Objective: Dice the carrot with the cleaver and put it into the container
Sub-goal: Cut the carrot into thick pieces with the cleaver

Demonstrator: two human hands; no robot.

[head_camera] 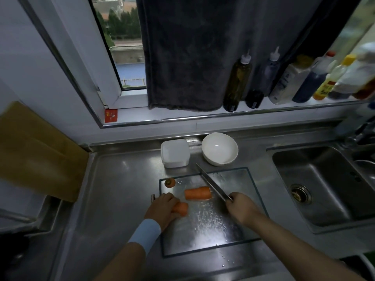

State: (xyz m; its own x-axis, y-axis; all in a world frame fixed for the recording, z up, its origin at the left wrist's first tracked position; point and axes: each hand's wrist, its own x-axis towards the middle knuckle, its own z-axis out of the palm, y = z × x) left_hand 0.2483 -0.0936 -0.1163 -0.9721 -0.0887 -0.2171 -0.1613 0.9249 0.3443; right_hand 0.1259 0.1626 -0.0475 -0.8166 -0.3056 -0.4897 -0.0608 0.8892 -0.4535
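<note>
– Three carrot items; locations?
– Long piece point(197, 193) mid cutting board point(203, 230), the cleaver point(213, 186) blade at its right end. Short piece point(181, 208) under left hand point(162, 209), fingers curled over it, likely to steady it. Stem end point(170, 182) at board corner, apparently discarded.
– Right hand point(241, 207)?
– Wrapped round cleaver handle.
– Container point(175, 153)?
– On tabletop point(121, 179) just behind board, handy for loading.

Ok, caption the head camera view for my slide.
Left hand grips one carrot piece; right hand holds the cleaver beside a second piece on the board.
</note>
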